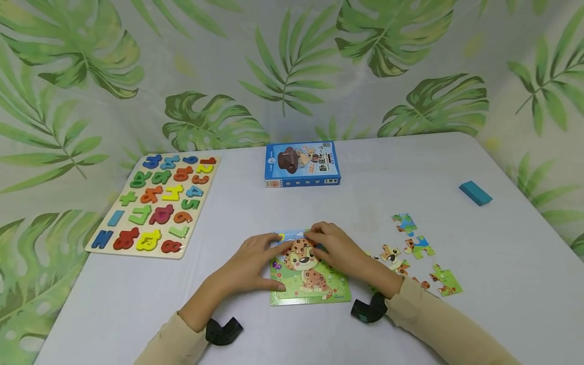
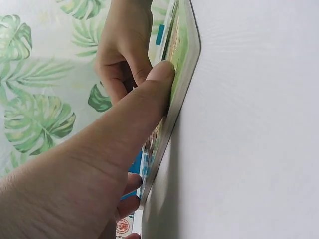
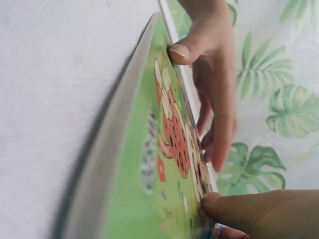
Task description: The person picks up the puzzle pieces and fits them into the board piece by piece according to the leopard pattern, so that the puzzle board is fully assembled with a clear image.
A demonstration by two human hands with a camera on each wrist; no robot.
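Note:
A square jigsaw puzzle board [image 1: 310,291] with a spotted leopard cub on green grass lies at the table's front middle. My left hand [image 1: 248,266] spans its left side, thumb on the lower-left corner and fingers spread towards the top. My right hand [image 1: 342,251] bends over the upper right, its thumb [image 3: 214,201] on the picture. I cannot tell whether the right fingers pinch a piece there. Loose jigsaw pieces lie right of the board, among them a green-cornered piece [image 1: 447,280] and a blue one [image 1: 404,223]; my right forearm hides part of the group.
A wooden board of coloured numbers [image 1: 193,238] lies at the left. A blue picture box [image 1: 302,165] is at the back middle, a teal block [image 1: 475,193] at the far right. Leaf-patterned cloth [image 1: 292,66] hangs behind the table.

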